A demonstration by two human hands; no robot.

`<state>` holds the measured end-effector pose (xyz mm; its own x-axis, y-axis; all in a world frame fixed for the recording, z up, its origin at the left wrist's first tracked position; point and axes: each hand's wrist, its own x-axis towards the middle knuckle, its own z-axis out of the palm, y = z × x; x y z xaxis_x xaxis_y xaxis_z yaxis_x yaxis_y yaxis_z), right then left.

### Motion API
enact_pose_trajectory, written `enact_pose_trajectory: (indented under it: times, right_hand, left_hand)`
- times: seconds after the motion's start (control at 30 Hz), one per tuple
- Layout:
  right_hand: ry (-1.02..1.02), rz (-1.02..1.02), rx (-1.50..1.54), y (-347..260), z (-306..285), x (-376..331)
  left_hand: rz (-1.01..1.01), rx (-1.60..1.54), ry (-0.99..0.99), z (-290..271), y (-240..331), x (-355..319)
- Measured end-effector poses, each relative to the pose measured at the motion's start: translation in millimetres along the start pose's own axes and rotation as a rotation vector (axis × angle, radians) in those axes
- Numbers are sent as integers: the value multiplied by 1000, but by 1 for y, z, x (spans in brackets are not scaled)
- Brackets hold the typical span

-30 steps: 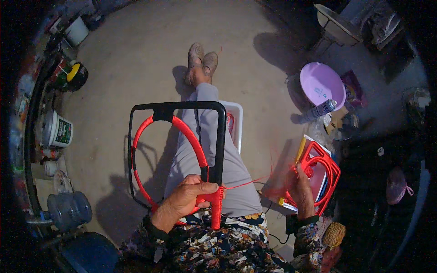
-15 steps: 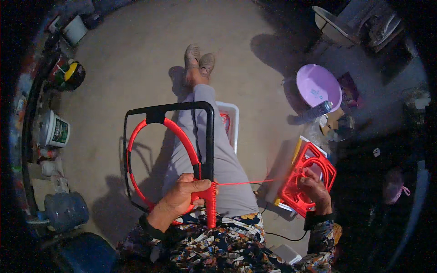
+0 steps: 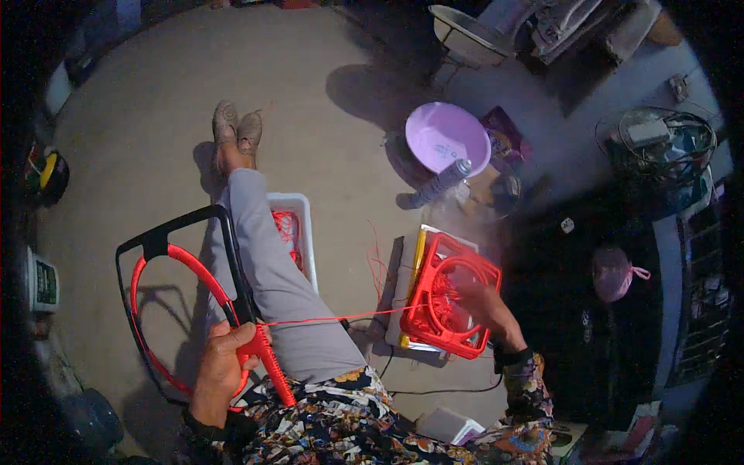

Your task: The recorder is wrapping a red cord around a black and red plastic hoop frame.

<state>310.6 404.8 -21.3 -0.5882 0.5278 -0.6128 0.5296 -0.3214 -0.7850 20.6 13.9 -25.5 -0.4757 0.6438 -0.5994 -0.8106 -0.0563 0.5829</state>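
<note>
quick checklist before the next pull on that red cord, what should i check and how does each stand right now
1. Left hand grips the black frame with the red hoop at the wrapped lower corner: ok.
2. Red cord runs taut from the frame to the red basket with no visible snag: ok.
3. Right hand reaches into the basket; whether it holds the cord: cannot tell.
4. Cord passes over the grey-trousered leg; whether it rubs there: cannot tell.
5. Loose red strands lie on the floor beside the basket, near the cord's path: not ok.
6. White tray with more red cord sits beside the leg, apart from the taut line: ok.
</note>
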Motion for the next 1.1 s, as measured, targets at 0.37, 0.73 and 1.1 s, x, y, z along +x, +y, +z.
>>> enact_pose_trajectory:
  times: [0.37, 0.73, 1.1]
  right_hand:
    - [-165, -216, -433, 5, 39, 38]
    - [-16, -163, 144, 55, -6, 70]
    - [-79, -285, 337, 17, 74, 51]
  left_hand:
    - [111, 57, 16, 2, 3, -15]
    - [115, 40, 6, 7, -2, -16]
    - [-19, 30, -96, 2, -14, -4]
